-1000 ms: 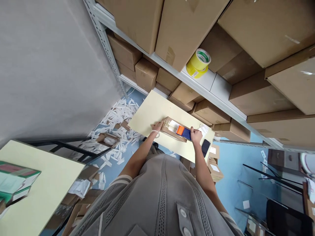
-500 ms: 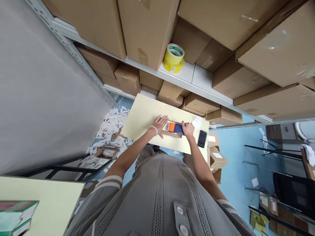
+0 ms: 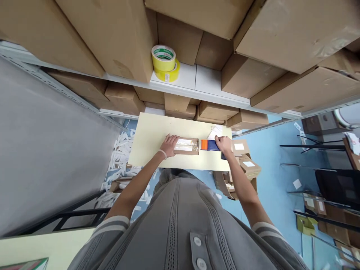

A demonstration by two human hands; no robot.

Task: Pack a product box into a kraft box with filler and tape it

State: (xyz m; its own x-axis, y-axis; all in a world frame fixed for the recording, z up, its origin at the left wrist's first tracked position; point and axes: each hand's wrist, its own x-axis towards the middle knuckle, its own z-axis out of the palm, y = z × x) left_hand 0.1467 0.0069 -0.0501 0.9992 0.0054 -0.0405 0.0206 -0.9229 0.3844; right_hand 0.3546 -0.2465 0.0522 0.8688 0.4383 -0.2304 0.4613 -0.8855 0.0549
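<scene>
A long, shallow cardboard box [image 3: 186, 151] lies on the pale yellow table, with white contents and shiny clear film or tape showing along its top. My left hand [image 3: 169, 145] rests over the left end of this box, fingers stretched out and lying flat; that end is partly hidden beneath it. Just off the box's right end is a blue and orange tape dispenser [image 3: 209, 145], its orange end facing the box. Closed around the blue end is my right hand [image 3: 224, 144]. A dark phone [image 3: 224, 156] is mostly covered by my right hand and wrist.
White papers [image 3: 215, 132] lie near the table's [image 3: 152, 129] back right. Yellow tape rolls [image 3: 165, 63] sit on the shelf ahead, among cardboard boxes. Open cartons [image 3: 225, 183] stand beside the table's right end. White paper scraps [image 3: 119, 157] cover the floor at left.
The tape dispenser has moved right, off the top of the box, in my right hand. My left hand has shifted to the box's left end, and the view has turned slightly.
</scene>
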